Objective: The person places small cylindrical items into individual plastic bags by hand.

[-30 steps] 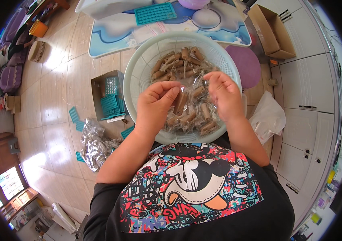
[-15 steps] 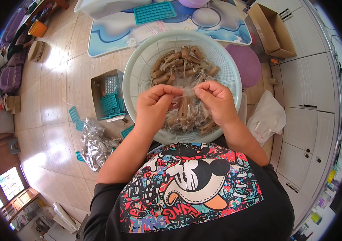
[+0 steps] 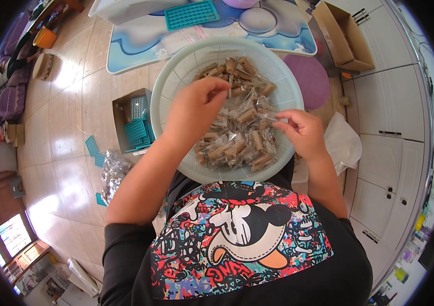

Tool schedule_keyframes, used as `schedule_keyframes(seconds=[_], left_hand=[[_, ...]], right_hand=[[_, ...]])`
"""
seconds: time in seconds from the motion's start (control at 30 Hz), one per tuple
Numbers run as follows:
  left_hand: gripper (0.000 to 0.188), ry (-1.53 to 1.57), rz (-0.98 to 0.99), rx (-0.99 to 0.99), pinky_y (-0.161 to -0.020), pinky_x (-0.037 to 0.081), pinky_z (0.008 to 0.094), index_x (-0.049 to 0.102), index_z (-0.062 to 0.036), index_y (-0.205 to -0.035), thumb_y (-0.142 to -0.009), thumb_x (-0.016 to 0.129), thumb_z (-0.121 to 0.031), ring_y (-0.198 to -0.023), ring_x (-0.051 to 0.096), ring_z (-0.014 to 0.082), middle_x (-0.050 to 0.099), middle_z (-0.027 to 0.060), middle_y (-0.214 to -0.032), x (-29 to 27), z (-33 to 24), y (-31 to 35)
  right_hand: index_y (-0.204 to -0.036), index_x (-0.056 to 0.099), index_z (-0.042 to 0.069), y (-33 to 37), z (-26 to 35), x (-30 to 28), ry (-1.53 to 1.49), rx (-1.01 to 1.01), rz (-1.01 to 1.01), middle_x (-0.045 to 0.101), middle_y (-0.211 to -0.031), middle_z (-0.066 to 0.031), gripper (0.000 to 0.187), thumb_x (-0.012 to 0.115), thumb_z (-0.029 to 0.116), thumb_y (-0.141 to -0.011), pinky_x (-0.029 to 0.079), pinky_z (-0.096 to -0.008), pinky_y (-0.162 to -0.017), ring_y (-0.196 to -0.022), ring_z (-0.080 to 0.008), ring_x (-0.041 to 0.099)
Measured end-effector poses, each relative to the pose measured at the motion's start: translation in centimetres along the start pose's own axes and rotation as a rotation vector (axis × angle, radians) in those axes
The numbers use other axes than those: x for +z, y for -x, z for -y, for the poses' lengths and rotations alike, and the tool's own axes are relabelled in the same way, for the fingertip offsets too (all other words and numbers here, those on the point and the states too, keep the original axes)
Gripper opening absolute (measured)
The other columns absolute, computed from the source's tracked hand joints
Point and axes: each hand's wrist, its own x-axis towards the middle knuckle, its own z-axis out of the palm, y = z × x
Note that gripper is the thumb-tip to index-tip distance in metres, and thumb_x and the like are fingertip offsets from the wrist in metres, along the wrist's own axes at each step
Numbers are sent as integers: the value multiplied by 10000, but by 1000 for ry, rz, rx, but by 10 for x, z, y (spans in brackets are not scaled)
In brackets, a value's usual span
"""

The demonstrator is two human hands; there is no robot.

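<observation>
A large pale green plastic colander [image 3: 162,66] rests at my lap. Inside, several loose brown cylinders [image 3: 246,64] lie toward the far side, and clear bags with brown cylinders [image 3: 234,148] in them fill the near part. My left hand [image 3: 199,104] hovers over the colander's left half, thumb and fingers drawn together; what they hold, if anything, cannot be made out. At the right rim, my right hand [image 3: 303,131] is closed, pinching the edge of a clear plastic bag [image 3: 267,116] that stretches out over the heap.
A blue patterned table [image 3: 140,43] beyond the colander bears a teal tray [image 3: 191,15]. Left of the colander stand a cardboard box [image 3: 121,117] with teal trays and a crumpled silver bag [image 3: 112,176]. A purple stool [image 3: 308,81] and a white bag [image 3: 343,143] are at right.
My hands have moved apart from the clear bag they both pinched over the middle. The left went up and left, the right moved right. The bagged cylinder no longer hangs between them.
</observation>
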Motion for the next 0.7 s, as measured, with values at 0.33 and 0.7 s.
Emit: schedule_keyframes(seconds=[0.33, 0.7], left_hand=[[175, -782, 107, 422, -768, 451, 381, 626, -78, -875, -721, 600, -156, -931, 543, 265, 588, 97, -912, 88, 15, -84], [157, -855, 16, 410, -714, 456, 402, 567, -117, -878, -726, 593, -149, -862, 574, 275, 583, 84, -903, 102, 41, -108]], right_hand=[[-850, 627, 14, 6, -8, 1, -110, 46, -108, 623, -692, -41, 142, 660, 127, -770, 419, -205, -547, -588, -59, 534], [-836, 618, 7, 3, -6, 1, -179, 9, -156, 561, -645, 23, 108, 633, 109, -803, 365, -180, -523, -573, -27, 441]])
